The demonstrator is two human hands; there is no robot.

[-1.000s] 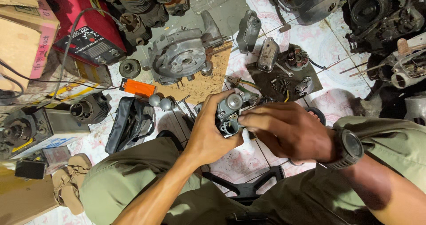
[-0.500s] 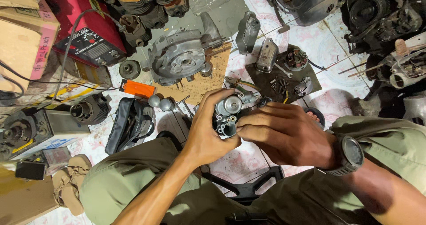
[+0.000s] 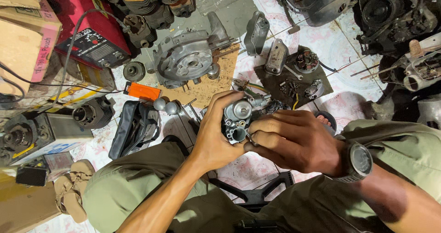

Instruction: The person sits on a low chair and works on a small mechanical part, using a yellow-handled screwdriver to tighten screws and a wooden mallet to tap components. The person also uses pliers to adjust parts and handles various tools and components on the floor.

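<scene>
Our left hand (image 3: 216, 139) grips a small metal carburetor (image 3: 237, 119); our right hand (image 3: 294, 141) pinches a thin tool at its opening, needing steady aim.

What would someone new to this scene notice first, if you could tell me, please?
At the centre, the left hand grips a small grey metal carburettor-like part while the right hand, a black watch on its wrist, works at its lower side. Beyond them on the tiled floor lies a large grey engine casing, with a red machine at upper left.
</scene>
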